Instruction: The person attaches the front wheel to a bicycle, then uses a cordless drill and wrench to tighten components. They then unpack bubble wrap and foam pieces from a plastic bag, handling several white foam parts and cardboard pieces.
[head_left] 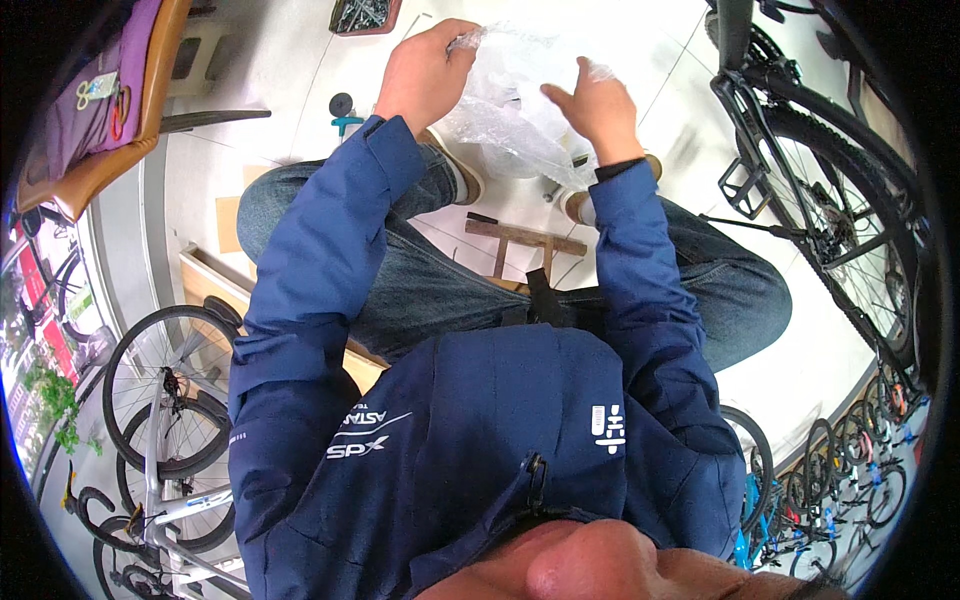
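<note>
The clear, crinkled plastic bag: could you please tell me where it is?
The clear plastic bag is at the head view's upper centre, between the person's left hand, which pinches its edge, and right hand.

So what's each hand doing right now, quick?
Left hand: closed, holding the plastic bag.
Right hand: at the plastic bag's other side; can't tell whether it's gripping.

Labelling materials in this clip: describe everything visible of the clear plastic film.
The clear plastic film looks thin, glossy and crumpled, whitish along its folds, with uneven edges. It spreads between the hands, over the pale tiled floor. One edge is in the grip of the left hand; another meets the right hand, whose hold is unclear. Bag or sheet: can't tell.
</note>
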